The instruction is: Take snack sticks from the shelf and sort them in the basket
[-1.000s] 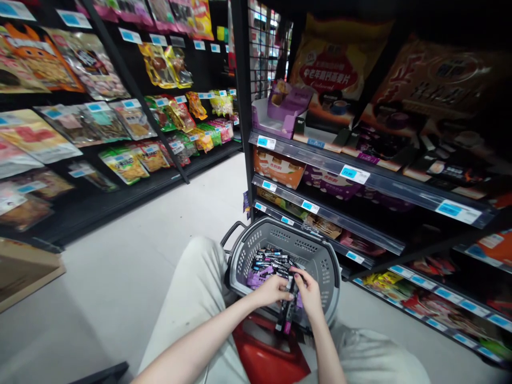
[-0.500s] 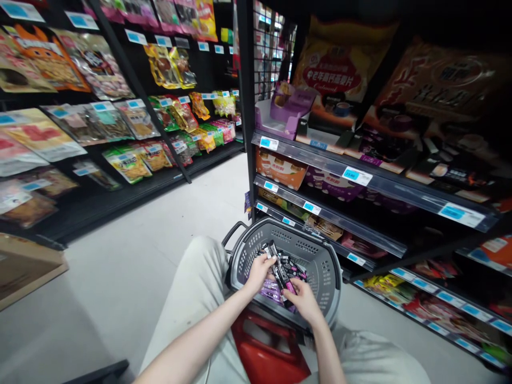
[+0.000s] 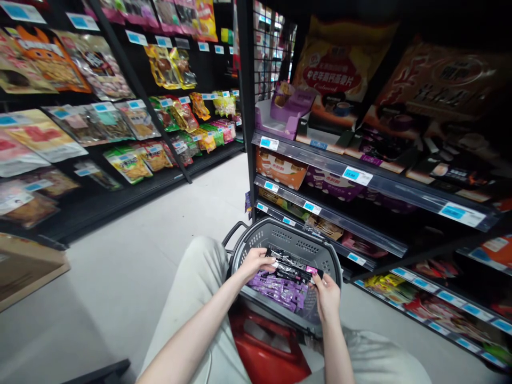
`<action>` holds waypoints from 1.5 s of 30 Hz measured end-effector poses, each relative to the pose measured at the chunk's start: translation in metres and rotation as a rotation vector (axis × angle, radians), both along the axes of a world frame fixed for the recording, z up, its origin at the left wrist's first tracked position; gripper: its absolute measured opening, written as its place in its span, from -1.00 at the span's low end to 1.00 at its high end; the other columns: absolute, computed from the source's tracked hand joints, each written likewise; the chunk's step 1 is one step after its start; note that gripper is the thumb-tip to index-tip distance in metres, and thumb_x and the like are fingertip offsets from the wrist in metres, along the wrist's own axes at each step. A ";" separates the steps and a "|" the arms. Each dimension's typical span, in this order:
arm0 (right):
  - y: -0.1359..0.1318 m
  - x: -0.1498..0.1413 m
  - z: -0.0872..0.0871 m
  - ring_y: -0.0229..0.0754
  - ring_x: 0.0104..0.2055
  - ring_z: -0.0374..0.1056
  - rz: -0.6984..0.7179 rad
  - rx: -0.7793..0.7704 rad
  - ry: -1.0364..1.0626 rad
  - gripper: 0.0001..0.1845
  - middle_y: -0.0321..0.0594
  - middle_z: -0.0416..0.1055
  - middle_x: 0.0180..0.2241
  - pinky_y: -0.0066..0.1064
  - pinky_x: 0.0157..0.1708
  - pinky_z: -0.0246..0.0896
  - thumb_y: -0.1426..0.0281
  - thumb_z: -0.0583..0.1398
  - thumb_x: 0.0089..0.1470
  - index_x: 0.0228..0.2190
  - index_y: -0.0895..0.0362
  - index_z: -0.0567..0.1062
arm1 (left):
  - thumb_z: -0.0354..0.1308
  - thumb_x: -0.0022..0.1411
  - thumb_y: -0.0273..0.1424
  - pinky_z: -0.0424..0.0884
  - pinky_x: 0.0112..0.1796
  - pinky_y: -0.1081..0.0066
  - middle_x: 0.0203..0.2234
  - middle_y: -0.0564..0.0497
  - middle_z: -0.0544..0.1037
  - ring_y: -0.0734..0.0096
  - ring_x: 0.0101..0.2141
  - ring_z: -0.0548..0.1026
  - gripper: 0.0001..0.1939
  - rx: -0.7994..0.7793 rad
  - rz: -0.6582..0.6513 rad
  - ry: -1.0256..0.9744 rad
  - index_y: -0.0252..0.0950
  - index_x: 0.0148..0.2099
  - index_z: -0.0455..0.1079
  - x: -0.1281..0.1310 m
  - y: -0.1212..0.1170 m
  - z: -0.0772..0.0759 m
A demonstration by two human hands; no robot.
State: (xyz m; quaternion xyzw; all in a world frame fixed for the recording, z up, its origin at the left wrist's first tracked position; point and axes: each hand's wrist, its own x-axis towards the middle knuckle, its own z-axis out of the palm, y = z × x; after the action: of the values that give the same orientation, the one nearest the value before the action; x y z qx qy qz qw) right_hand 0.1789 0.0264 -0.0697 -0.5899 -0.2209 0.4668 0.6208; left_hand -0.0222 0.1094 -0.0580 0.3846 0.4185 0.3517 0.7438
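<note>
Over the grey shopping basket (image 3: pixel 256 234), both my hands grip opposite ends of black stick sachets (image 3: pixel 293 269), stretched roughly level between them. My left hand (image 3: pixel 257 264) is closed on the left end, thumb on top. At the right end, near a pink patch, my right hand (image 3: pixel 328 296) pinches with thumb and fingers. How many sachets I hold, I cannot tell. Purple stick sachets (image 3: pixel 276 290) lie in the basket just below, and more black ones are behind the held ones.
A red plastic stool (image 3: pixel 272 346) shows between my knees. Close at right stands a dark shelf (image 3: pixel 320 154) with oatmeal bags (image 3: pixel 336 69) and boxes. Bagged snacks (image 3: pixel 128 162) fill the left shelves. A cardboard box (image 3: pixel 32 266) sits on the floor at left.
My hands have moved apart, the right one outward to the right. The black sachets have turned from a steep slant to nearly level, uncovering more purple sachets.
</note>
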 end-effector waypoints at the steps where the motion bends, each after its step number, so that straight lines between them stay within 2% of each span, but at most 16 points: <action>1: -0.001 0.003 0.000 -0.33 -0.64 0.22 -0.017 0.009 -0.013 -0.71 -0.36 0.36 -0.62 -0.48 -0.59 0.17 0.27 0.27 -0.35 -0.51 0.18 0.41 | 0.25 -0.25 -0.36 0.42 -0.47 0.35 -0.56 -0.01 0.44 0.41 -0.56 0.44 -0.69 0.015 -0.013 -0.013 -0.44 -0.41 0.34 0.001 -0.001 0.001; 6: -0.007 0.017 0.012 -0.25 -0.48 0.31 -0.007 0.073 -0.171 -0.69 -0.22 0.44 -0.46 -0.42 -0.45 0.22 0.26 0.22 -0.27 -0.42 0.19 0.47 | 0.25 -0.25 -0.34 0.36 -0.43 0.37 -0.53 0.04 0.43 0.41 -0.52 0.43 -0.65 0.167 -0.087 0.025 -0.39 -0.35 0.33 0.002 -0.003 0.003; 9: -0.012 0.020 0.027 -0.19 -0.36 0.32 0.020 0.093 -0.396 -0.70 -0.16 0.44 -0.39 -0.39 -0.36 0.21 0.28 0.21 -0.25 -0.40 0.18 0.49 | 0.24 -0.26 -0.31 0.29 -0.44 0.47 -0.57 0.07 0.41 0.45 -0.51 0.39 -0.65 0.329 -0.218 0.230 -0.39 -0.36 0.36 0.000 -0.004 0.003; 12: -0.015 0.017 0.038 -0.17 -0.35 0.33 0.104 0.116 -0.550 -0.75 -0.16 0.45 -0.41 -0.36 -0.33 0.22 0.30 0.20 -0.23 -0.43 0.17 0.50 | 0.25 -0.29 -0.28 0.19 -0.47 0.55 -0.62 0.12 0.37 0.50 -0.51 0.32 -0.68 0.511 -0.409 0.382 -0.40 -0.44 0.39 0.000 -0.009 0.005; 15: -0.015 0.012 0.037 -0.16 -0.37 0.33 0.243 0.122 -0.642 -0.79 -0.17 0.45 -0.43 -0.35 -0.31 0.22 0.32 0.19 -0.21 -0.46 0.16 0.50 | 0.21 -0.24 -0.24 0.09 -0.56 0.58 -0.67 0.15 0.31 0.58 -0.59 0.22 -0.67 0.519 -0.645 0.351 -0.40 -0.43 0.39 0.005 -0.017 0.007; 18: -0.013 0.006 0.032 -0.16 -0.37 0.33 0.308 0.096 -0.668 -0.79 -0.18 0.44 -0.43 -0.36 -0.32 0.21 0.31 0.19 -0.20 -0.45 0.16 0.49 | 0.17 -0.18 -0.22 0.01 -0.61 0.58 -0.71 0.18 0.23 0.63 -0.65 0.13 -0.69 0.479 -0.746 0.302 -0.39 -0.44 0.37 0.014 -0.027 0.006; 21: -0.010 0.001 0.029 -0.17 -0.39 0.33 0.324 0.051 -0.580 -0.73 -0.21 0.43 -0.43 -0.39 -0.36 0.22 0.31 0.22 -0.25 -0.40 0.16 0.44 | 0.15 -0.15 -0.22 -0.06 -0.63 0.57 -0.74 0.20 0.11 0.65 -0.66 0.05 -0.72 0.511 -0.698 0.328 -0.38 -0.55 0.29 0.021 -0.033 0.002; 25: -0.006 -0.003 0.025 -0.21 -0.47 0.32 0.363 0.024 -0.350 -0.60 -0.29 0.41 -0.50 -0.43 -0.45 0.23 0.33 0.26 -0.35 -0.36 0.14 0.34 | 0.14 -0.13 -0.26 -0.11 -0.63 0.55 -0.73 0.20 0.01 0.65 -0.65 0.00 -0.71 0.553 -0.624 0.365 -0.37 -0.62 0.17 0.025 -0.036 -0.001; 30: -0.004 0.001 0.010 -0.28 -0.63 0.24 0.246 -0.045 -0.298 -0.65 -0.36 0.31 -0.65 -0.47 -0.63 0.18 0.25 0.21 -0.27 -0.39 0.15 0.30 | 0.15 -0.15 -0.31 -0.11 -0.62 0.56 -0.72 0.21 0.02 0.65 -0.63 0.00 -0.75 0.563 -0.645 0.351 -0.37 -0.59 0.19 0.026 -0.038 0.000; 35: -0.003 0.004 0.000 -0.27 -0.68 0.22 0.165 -0.072 -0.188 -0.63 -0.35 0.30 -0.66 -0.45 -0.69 0.17 0.15 0.16 -0.24 -0.41 0.15 0.31 | 0.21 -0.25 -0.41 0.02 -0.59 0.59 -0.68 0.20 0.18 0.63 -0.61 0.13 -0.79 0.501 -0.703 0.243 -0.37 -0.48 0.30 0.025 -0.036 0.000; 38: -0.003 0.008 -0.001 -0.29 -0.70 0.21 0.105 -0.075 -0.134 -0.63 -0.35 0.31 -0.65 -0.45 -0.70 0.15 0.12 0.16 -0.26 -0.46 0.14 0.30 | 0.23 -0.30 -0.44 0.15 -0.52 0.58 -0.60 0.14 0.35 0.56 -0.55 0.26 -0.65 0.381 -0.698 0.189 -0.36 -0.33 0.34 0.020 -0.031 -0.002; 41: -0.005 0.018 0.000 -0.27 -0.69 0.24 0.124 -0.099 -0.113 -0.65 -0.35 0.32 -0.64 -0.43 -0.69 0.17 0.12 0.17 -0.29 -0.52 0.12 0.30 | 0.26 -0.36 -0.45 0.24 -0.41 0.53 -0.49 0.06 0.45 0.47 -0.45 0.36 -0.56 0.281 -0.566 0.183 -0.35 -0.27 0.37 0.012 -0.020 -0.006; 45: -0.006 0.030 0.004 -0.19 -0.66 0.30 0.220 -0.171 -0.141 -0.65 -0.36 0.32 -0.70 -0.38 -0.63 0.21 0.16 0.25 -0.39 -0.59 0.12 0.29 | 0.26 -0.34 -0.42 0.29 -0.33 0.48 -0.46 0.00 0.47 0.40 -0.38 0.39 -0.66 0.258 -0.232 0.267 -0.36 -0.36 0.43 0.003 -0.005 -0.011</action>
State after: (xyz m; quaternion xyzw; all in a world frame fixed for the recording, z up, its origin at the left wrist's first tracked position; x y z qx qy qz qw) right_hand 0.2091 0.0203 -0.0661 -0.6442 -0.2868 0.5066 0.4961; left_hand -0.0194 0.1041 -0.0694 0.5655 0.4176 0.2602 0.6619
